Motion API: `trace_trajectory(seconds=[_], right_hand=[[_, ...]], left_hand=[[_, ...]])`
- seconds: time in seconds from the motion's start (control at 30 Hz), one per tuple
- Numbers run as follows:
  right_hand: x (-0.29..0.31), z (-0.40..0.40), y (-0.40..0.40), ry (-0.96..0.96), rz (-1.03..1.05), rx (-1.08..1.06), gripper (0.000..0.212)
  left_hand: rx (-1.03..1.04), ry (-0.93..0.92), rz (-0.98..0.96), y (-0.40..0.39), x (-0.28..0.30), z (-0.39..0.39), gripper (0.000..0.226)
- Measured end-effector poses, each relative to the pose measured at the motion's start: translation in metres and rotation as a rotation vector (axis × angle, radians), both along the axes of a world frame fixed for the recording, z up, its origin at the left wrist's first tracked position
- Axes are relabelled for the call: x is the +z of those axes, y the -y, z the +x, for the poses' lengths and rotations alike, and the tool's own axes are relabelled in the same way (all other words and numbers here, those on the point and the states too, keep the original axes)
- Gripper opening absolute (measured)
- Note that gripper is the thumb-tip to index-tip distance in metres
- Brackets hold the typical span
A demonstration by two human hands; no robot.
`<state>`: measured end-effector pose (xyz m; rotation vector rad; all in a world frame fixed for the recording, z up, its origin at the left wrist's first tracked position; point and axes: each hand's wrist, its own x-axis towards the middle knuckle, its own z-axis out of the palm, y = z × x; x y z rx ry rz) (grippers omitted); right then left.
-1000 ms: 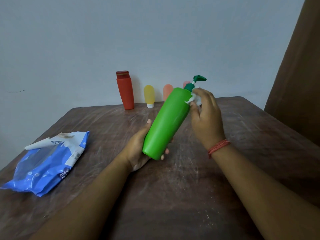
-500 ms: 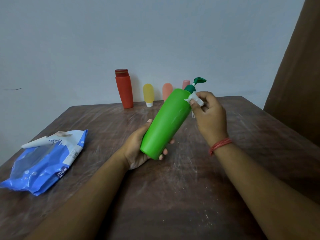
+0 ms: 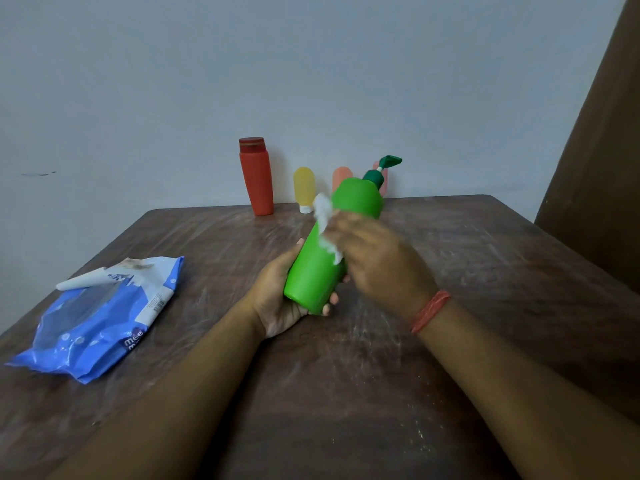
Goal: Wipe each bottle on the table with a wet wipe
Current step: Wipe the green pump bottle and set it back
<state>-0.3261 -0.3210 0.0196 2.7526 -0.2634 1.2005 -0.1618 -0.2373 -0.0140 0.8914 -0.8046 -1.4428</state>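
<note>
A green pump bottle (image 3: 313, 271) is tilted above the middle of the table, its dark green pump pointing up and to the right. My left hand (image 3: 277, 299) grips its base from below. My right hand (image 3: 375, 258), blurred by motion, lies across the bottle's body and holds a crumpled white wet wipe (image 3: 325, 225) against it. At the back by the wall stand a red bottle (image 3: 256, 176), a small yellow bottle (image 3: 304, 188), an orange bottle (image 3: 339, 176) and a pink one (image 3: 381, 168), the last two partly hidden behind the green bottle.
A blue wet wipe pack (image 3: 100, 313) with its flap peeled back lies at the left on the dark wooden table (image 3: 450, 271). A brown curtain (image 3: 602, 150) hangs at the right edge. A pale wall stands behind.
My right hand has moved with the wipe from the bottle's neck down across its body, towards the left. The bottle now stands a little more upright in my left hand.
</note>
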Motion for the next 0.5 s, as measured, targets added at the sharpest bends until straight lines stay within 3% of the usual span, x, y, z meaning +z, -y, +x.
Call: trace_trajectory(seconds=[0.07,0.2,0.33,0.5], right_hand=[[0.001,0.001,-0.003,-0.106,-0.081,0.045,0.044],[0.011,0.006,-0.002,-0.021,0.019,-0.128,0.041],[-0.004,0.019,-0.035,-0.195,-0.094,0.232,0.036],[0.011,0.023,-0.030,-0.117,-0.015,0.035,0.036]], left_hand=[[0.032,-0.028,0.000,0.000,0.001,0.000,0.063],[0.065,-0.044,0.018,0.001,0.001,-0.001,0.067],[0.213,-0.172,0.000,0.003,-0.004,0.003,0.063],[0.284,-0.098,0.022,0.006,-0.004,0.004,0.068]])
